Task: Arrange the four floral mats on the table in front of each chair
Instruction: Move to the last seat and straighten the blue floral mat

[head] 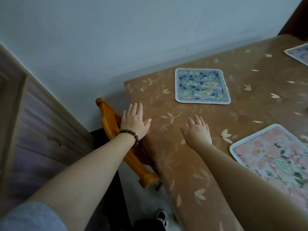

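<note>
Three floral mats (202,85) flat on table (183,147)

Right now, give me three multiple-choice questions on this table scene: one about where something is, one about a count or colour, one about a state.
1. Where does the blue floral mat lie?
A. on the table near the wall
B. on the chair
C. on the floor

2. How many floral mats show at least partly?
A. one
B. three
C. five

3. What are the left hand and right hand doing?
A. gripping a mat
B. open, holding nothing
C. clenched in fists

Answers: 1 A, it lies flat on the table by the wall; 2 B, one blue, two pinkish at the right edge; 3 B, fingers are spread, palms down.
</note>
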{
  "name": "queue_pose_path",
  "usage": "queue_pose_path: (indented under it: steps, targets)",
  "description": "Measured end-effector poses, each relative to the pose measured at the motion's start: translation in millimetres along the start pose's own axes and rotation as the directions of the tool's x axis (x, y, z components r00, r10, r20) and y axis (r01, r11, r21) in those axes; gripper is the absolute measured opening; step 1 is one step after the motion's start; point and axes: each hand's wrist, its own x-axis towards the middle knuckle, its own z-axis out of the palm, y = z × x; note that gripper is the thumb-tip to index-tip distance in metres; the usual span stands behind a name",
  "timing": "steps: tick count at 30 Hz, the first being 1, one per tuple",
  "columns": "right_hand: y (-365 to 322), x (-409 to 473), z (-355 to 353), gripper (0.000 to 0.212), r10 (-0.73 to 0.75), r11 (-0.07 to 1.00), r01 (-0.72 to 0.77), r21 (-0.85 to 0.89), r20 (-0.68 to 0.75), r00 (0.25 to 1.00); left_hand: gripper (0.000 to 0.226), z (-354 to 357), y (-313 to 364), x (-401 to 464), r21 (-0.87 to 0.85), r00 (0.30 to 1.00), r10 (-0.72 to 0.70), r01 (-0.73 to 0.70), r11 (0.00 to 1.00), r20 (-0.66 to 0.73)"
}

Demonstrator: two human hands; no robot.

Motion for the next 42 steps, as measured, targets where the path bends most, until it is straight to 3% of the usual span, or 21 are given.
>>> queue_pose_path:
  steps: [11, 21, 25, 29, 36, 42]
  targets:
    - [20, 32, -9, 0.06, 0.322, 0.947, -0.319, 0.047, -0.081, 0.943, 0.075, 11, 33, 120, -0.03, 0.953, 0.293, -0.292, 0.956, 0.075]
    - [-55, 121, 28, 0.062, 0.588, 0.805, -0.574, 0.15, -0.08, 0.805, 0.076, 36, 3, 270, -0.059, 0.846, 0.513, -0.511, 0.858, 0.147]
    - [-77, 150, 37, 0.06, 0.628, 0.776, -0.611, 0.159, -0.096, 0.772, 0.078, 44, -4, 308, -0.061, 0.783, 0.594, -0.594, 0.802, 0.187]
    - [-79, 179, 42, 0.072, 0.654, 0.753, -0.637, 0.167, -0.088, 0.751, 0.079, 59, 1, 338, -0.064, 0.688, 0.68, -0.69, 0.721, 0.253]
    - [-60, 237, 66, 0.088, 0.634, 0.77, -0.622, 0.141, -0.063, 0.771, 0.08, 96, 31, 383, -0.056, 0.517, 0.787, -0.823, 0.565, 0.337]
    - [-51, 247, 79, 0.068, 0.601, 0.793, -0.61, -0.005, -0.163, 0.783, 0.076, 119, 60, 395, -0.111, 0.437, 0.833, -0.861, 0.496, 0.34]
